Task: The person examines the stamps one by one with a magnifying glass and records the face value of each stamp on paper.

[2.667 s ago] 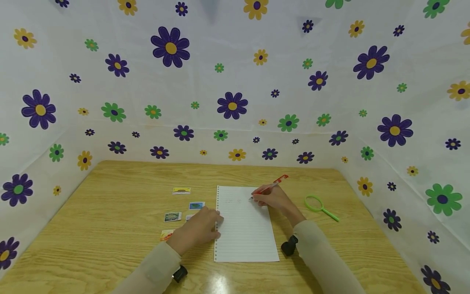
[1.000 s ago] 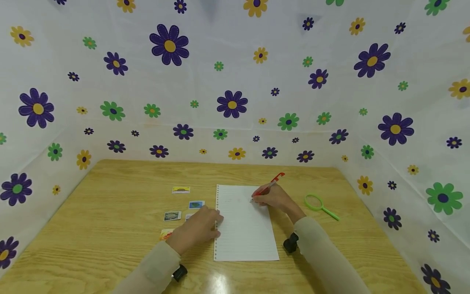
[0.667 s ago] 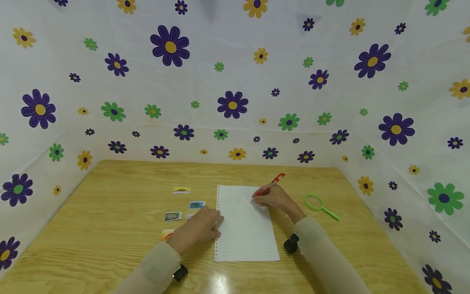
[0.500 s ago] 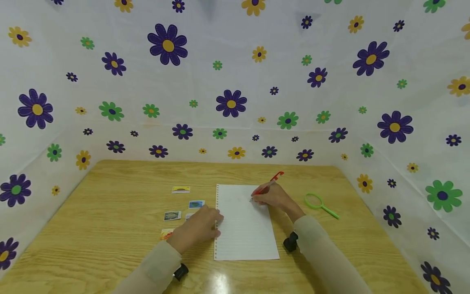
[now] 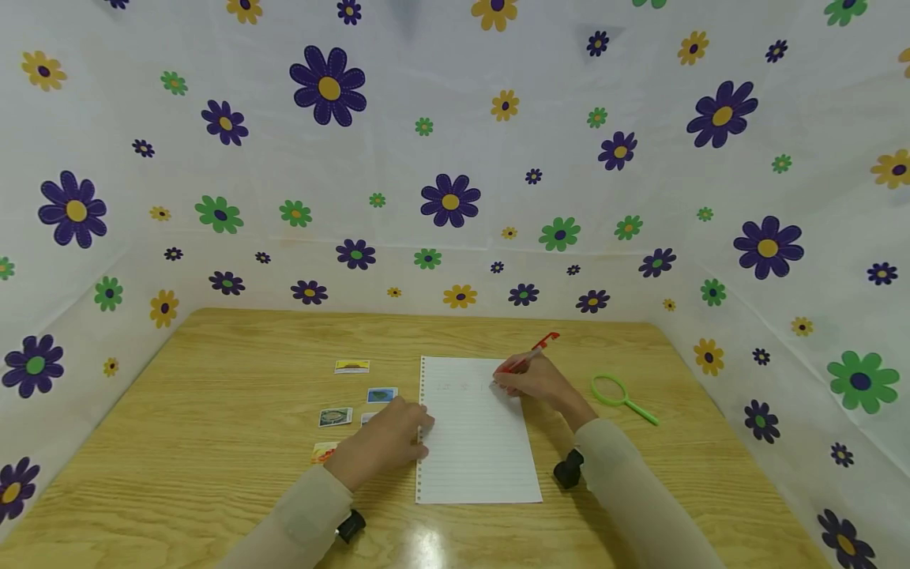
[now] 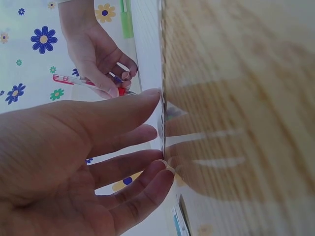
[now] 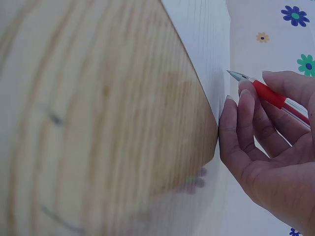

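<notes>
Red pen (image 7: 269, 95) in right fingers (image 7: 245, 115)

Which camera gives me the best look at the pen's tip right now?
The right wrist view: there the pen's tip shows large and uncovered, with the red section behind it. The left wrist view shows the tip small and farther off. In the head view it is tiny, too small to judge contact with the paper.

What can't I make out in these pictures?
Writing on the paper: head view, too small and faint to read.
Card just below the blue card: head view, mostly hidden by the left hand.
Far end of the pen: right wrist view, cut off by the picture's edge.
</notes>
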### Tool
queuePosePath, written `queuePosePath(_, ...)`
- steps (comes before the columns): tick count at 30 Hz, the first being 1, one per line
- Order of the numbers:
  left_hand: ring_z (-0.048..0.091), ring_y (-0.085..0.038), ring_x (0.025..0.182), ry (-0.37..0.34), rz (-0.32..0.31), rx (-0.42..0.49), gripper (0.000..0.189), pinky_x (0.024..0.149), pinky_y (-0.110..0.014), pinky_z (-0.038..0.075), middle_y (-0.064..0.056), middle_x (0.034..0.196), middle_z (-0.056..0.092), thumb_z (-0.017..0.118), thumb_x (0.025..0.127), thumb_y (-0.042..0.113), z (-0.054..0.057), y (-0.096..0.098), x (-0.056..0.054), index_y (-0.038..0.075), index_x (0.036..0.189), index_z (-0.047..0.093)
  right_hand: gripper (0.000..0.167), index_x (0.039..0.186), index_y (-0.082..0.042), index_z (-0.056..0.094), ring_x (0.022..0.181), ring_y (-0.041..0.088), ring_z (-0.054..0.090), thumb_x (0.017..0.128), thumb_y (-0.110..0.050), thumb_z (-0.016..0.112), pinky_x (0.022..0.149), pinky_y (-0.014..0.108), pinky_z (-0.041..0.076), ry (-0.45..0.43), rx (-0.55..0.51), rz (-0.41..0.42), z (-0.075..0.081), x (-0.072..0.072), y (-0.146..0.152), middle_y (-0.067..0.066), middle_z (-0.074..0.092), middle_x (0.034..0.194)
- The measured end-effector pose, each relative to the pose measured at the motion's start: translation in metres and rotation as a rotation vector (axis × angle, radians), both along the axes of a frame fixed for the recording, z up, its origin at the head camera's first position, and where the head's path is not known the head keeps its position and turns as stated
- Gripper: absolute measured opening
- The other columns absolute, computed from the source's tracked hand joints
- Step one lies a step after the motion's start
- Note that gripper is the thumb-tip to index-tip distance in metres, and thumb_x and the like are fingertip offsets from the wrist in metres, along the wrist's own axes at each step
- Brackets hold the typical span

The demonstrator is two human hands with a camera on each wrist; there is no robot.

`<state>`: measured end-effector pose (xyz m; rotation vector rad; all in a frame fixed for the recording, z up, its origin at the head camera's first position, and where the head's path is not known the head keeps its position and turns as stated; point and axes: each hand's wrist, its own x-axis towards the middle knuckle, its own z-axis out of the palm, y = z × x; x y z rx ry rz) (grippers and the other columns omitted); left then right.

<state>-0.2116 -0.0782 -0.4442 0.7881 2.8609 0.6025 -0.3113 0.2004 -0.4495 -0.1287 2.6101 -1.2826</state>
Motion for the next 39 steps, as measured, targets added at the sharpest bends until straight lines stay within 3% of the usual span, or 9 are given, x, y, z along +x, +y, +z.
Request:
queuePosePath(5, 0.058, -0.025, 0.096, 0.008, -0.004, -0.005, 0.032, 0.085, -0.046, 0.053, -0.018, 0.115, 0.073, 0.084, 0.084, 0.011, 0.0001, -0.0001, -0.0001, 0.001, 0.113, 0.074, 0.022, 0.110, -0.004, 0.076, 0.081, 0.018, 0.066, 0.095, -0.020, 0.075, 0.077, 0.025, 0.059, -0.009, 0.016, -0.025, -0.0001, 0.0003, -0.0018, 0.012, 0.074, 0.100)
queuePosePath(12, 0.062, -0.033, 0.108, -0.005, -0.009, -0.009, 0.032, 0.093, -0.049, 0.054, -0.021, 0.123, 0.071, 0.084, 0.085, 0.011, -0.0009, -0.0005, 0.0004, 0.001, 0.114, 0.074, 0.022, 0.111, -0.005, 0.075, 0.082, 0.018, 0.065, 0.094, -0.019, 0.076, 0.077, 0.025, 0.060, -0.009, 0.020, -0.049, -0.0035, 0.0013, -0.0025, 0.013, 0.073, 0.103)
queuePosePath(20, 0.057, -0.024, 0.095, 0.003, -0.008, -0.009, 0.029, 0.082, -0.043, 0.051, -0.016, 0.113, 0.073, 0.084, 0.085, 0.011, -0.0005, 0.0000, -0.0003, 0.002, 0.111, 0.075, 0.021, 0.110, -0.004, 0.075, 0.081, 0.018, 0.065, 0.094, -0.018, 0.075, 0.076, 0.024, 0.059, 0.001, 0.015, -0.039, -0.0040, 0.0006, -0.0011, 0.013, 0.073, 0.102)
queuePosePath(30, 0.056, -0.025, 0.096, 0.003, 0.004, 0.000, 0.032, 0.083, -0.044, 0.051, -0.016, 0.111, 0.073, 0.084, 0.084, 0.010, 0.0015, 0.0009, -0.0007, 0.000, 0.113, 0.074, 0.021, 0.107, -0.005, 0.076, 0.079, 0.015, 0.064, 0.094, -0.022, 0.076, 0.072, 0.022, 0.054, -0.003, 0.014, 0.021, -0.0002, 0.0016, -0.0006, 0.008, 0.075, 0.094)
queuePosePath(39, 0.053, -0.022, 0.090, 0.016, -0.009, -0.009, 0.029, 0.077, -0.040, 0.048, -0.014, 0.105, 0.073, 0.084, 0.084, 0.011, 0.0021, 0.0009, -0.0002, 0.001, 0.110, 0.075, 0.020, 0.106, -0.004, 0.076, 0.078, 0.015, 0.064, 0.094, -0.019, 0.075, 0.071, 0.023, 0.054, -0.004, 0.002, 0.013, -0.0008, 0.0025, -0.0004, 0.008, 0.075, 0.093)
